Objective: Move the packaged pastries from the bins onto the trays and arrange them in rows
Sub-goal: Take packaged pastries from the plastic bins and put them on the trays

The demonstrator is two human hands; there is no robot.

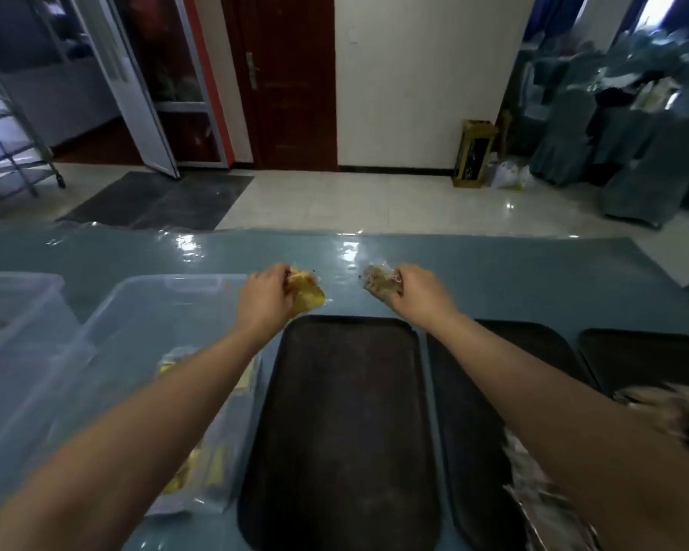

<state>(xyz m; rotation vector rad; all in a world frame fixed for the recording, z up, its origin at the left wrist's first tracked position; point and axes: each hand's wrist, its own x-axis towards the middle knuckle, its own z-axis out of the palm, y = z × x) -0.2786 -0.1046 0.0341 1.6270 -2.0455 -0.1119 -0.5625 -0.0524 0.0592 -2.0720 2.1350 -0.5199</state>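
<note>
My left hand [264,297] grips a yellow packaged pastry [306,293] just beyond the far edge of the middle dark tray [343,423]. My right hand [413,289] grips a brown packaged pastry [379,283] at about the same height, above the blue table past the tray's far right corner. A clear plastic bin [136,312] at the left holds more yellow wrapped pastries [199,463] under my left forearm. Blurred brown wrapped pastries [541,507] lie at the lower right, partly behind my right arm.
A second dark tray [466,431] lies right of the middle one, and a third [649,355] is further right. Another clear bin [13,308] stands at the far left. The blue table [533,272] ends ahead; beyond it are tiled floor, a door and covered chairs.
</note>
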